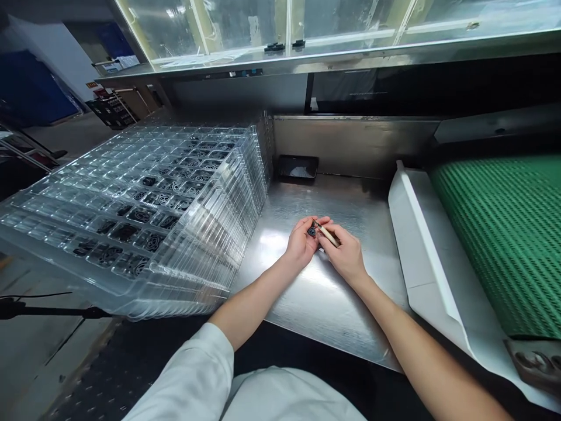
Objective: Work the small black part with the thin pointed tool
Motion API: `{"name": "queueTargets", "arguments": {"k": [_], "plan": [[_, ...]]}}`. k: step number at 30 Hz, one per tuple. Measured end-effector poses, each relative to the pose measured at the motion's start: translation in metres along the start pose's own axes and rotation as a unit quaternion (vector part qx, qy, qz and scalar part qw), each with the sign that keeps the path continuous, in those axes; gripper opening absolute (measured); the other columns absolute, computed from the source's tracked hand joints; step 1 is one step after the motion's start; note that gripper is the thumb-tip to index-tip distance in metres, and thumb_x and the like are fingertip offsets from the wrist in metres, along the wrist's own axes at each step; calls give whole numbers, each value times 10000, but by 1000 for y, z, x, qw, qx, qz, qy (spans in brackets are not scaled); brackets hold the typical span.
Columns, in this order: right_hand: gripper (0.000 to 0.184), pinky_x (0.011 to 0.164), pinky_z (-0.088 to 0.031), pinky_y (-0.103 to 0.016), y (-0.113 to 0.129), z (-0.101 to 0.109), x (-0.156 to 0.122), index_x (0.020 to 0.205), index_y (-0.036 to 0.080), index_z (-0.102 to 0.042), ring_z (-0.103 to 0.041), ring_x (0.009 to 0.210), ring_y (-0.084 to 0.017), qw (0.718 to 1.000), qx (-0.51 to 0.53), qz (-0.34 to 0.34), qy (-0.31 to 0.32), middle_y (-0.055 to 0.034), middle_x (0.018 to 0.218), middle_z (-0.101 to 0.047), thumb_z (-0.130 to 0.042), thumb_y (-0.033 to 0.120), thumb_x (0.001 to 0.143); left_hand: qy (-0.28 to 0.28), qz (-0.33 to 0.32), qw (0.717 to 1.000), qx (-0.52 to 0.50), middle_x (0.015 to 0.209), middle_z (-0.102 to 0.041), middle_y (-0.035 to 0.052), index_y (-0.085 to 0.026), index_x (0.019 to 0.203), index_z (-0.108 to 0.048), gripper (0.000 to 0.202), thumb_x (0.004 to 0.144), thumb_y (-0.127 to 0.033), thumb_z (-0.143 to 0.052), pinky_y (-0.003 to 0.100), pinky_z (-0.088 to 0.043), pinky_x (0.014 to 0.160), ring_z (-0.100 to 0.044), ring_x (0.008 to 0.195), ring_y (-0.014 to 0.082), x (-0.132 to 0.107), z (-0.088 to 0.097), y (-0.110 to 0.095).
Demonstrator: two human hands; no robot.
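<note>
My left hand (300, 244) is closed around a small round black part (311, 231) with a spoked, wheel-like face turned up. My right hand (349, 257) grips a slim tool with a cream-coloured handle (329, 236), perhaps a small knife. Its dark tip points at the upper edge of the black part; whether it touches cannot be made out. Both hands meet above the bare metal worktop (302, 304). To the left stands a tall stack of clear plastic trays (228, 199). Similar black parts (142, 215) sit in several pockets of the top tray.
A dark phone-like device (298, 167) lies at the back of the worktop. On the right, a white angled guard (416, 245) borders a green conveyor belt (504, 234). A metal-framed cabinet with clear panels (350, 23) hangs over the back.
</note>
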State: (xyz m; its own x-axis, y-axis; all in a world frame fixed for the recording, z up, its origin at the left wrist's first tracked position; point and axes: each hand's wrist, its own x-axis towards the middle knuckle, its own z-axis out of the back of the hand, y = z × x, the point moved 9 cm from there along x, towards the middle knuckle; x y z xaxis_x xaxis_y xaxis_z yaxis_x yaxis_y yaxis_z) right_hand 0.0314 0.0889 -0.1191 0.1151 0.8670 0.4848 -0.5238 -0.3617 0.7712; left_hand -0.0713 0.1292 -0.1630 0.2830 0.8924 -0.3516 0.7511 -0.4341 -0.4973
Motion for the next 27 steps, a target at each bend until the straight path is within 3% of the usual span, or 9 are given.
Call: {"name": "queueTargets", "arguments": {"k": [8, 16, 22, 27], "plan": [[207, 769, -524, -351, 4, -6, -3, 1071, 251, -732, -710, 901, -257, 998, -44, 29, 23, -42, 1062, -757, -596, 319, 931, 18, -1, 1000, 3, 989, -780, 124, -157, 956, -572, 105, 981, -97, -489, 457, -491, 1111, -757, 1057, 242, 4, 2, 4], [201, 777, -531, -354, 3, -7, -3, 1060, 258, -744, -708, 909, -254, 998, -41, 28, 28, -38, 1059, -755, -609, 364, 955, 22, -2, 1000, 10, 978, -785, 118, -158, 940, -585, 100, 981, -112, -506, 440, -508, 1096, -768, 999, 230, 5, 2, 6], [224, 769, -520, -356, 2, -7, -3, 1059, 259, -730, -710, 903, -259, 998, -43, 8, 34, -40, 1046, -758, -637, 434, 954, 19, 2, 1000, 12, 1021, -779, 142, -150, 973, -586, 81, 977, -117, -512, 488, -465, 1141, -739, 1108, 264, 5, 3, 7], [234, 735, -515, -345, -6, -8, -3, 1063, 267, -718, -710, 831, -250, 998, -43, -21, 37, -25, 979, -762, -633, 444, 935, 30, 6, 999, 16, 1002, -783, 121, -145, 981, -605, 96, 986, -124, -511, 446, -511, 1088, -753, 1022, 238, 5, 0, 8]]}}
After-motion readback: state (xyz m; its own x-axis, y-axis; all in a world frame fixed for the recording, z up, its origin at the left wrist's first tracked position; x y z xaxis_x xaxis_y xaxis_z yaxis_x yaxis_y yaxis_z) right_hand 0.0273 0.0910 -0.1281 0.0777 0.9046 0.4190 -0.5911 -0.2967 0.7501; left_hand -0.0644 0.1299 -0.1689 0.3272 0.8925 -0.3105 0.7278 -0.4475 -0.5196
